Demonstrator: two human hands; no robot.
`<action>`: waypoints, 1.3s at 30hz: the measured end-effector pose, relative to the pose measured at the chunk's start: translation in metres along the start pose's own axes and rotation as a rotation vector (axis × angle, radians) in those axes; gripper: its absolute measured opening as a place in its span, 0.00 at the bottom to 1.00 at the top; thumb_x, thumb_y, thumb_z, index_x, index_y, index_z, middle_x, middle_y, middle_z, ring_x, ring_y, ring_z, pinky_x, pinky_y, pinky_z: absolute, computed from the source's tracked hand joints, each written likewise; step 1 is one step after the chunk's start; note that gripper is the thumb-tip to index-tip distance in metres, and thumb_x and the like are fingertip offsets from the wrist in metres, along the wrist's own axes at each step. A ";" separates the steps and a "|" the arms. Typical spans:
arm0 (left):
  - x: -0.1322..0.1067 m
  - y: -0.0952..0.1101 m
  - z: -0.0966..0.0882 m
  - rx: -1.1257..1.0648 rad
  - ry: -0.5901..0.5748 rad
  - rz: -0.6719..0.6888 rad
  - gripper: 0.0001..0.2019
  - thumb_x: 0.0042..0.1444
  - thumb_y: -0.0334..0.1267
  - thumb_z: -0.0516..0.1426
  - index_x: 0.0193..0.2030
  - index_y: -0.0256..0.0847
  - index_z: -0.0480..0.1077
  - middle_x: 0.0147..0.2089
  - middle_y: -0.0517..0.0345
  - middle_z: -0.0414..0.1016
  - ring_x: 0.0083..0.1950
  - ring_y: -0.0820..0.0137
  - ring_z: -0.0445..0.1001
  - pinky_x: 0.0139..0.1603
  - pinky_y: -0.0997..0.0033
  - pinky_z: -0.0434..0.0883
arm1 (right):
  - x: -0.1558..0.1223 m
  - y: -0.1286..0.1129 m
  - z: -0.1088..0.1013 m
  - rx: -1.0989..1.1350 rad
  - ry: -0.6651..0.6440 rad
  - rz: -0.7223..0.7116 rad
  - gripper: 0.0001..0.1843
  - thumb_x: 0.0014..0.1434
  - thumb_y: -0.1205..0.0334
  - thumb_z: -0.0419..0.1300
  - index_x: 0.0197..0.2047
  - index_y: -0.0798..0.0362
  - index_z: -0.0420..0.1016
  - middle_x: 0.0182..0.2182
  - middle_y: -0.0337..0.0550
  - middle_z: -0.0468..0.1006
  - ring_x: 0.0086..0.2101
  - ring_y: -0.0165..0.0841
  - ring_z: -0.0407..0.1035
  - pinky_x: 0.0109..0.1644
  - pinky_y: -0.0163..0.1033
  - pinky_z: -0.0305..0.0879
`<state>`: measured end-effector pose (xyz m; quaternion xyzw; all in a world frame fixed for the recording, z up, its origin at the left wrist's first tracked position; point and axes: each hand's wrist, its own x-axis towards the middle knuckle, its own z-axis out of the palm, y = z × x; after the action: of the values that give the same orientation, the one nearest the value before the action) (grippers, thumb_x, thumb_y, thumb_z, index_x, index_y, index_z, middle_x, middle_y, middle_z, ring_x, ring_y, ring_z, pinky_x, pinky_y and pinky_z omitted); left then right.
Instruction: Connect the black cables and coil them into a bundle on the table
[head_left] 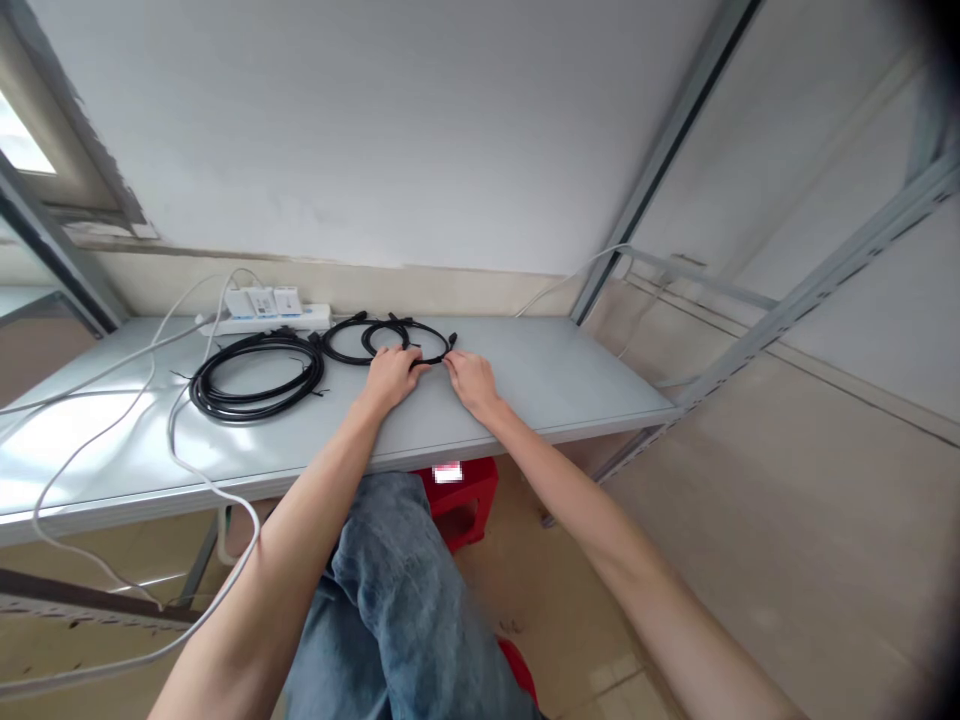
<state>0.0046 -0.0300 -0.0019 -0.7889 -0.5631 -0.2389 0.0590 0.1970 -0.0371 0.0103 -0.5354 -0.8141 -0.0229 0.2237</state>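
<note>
Near the middle of the shelf, my left hand (394, 378) has its fingers curled over the near side of a coiled black cable (429, 327). On the right of the same loop, my right hand (471, 380) pinches the cable between thumb and fingers, just below a black plug end (451, 339). My hands are a short gap apart. A second coiled black cable (330, 352) lies to the left, overlapping the first. Further left is a thicker, larger coil of black cable (199, 390) with small ties sticking out. My fingertips partly hide the cable they grip.
A white power strip (315, 318) with white adapters (262, 301) stands at the back left. Loose white cords (171, 430) hang over the shelf's front edge by my left arm. Metal posts (660, 150) frame the grey shelf (555, 385). Below is a red stool (480, 485).
</note>
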 end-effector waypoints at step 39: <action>0.000 0.000 0.000 -0.013 0.004 0.027 0.16 0.69 0.49 0.52 0.45 0.43 0.77 0.42 0.43 0.80 0.50 0.50 0.76 0.54 0.54 0.66 | 0.020 -0.001 -0.015 0.478 -0.058 0.397 0.06 0.66 0.64 0.64 0.37 0.54 0.81 0.36 0.46 0.84 0.31 0.31 0.75 0.36 0.34 0.63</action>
<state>0.0049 -0.0299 -0.0016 -0.7963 -0.5507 -0.2435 0.0580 0.1949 -0.0243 0.0316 -0.6165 -0.6821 0.2287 0.3200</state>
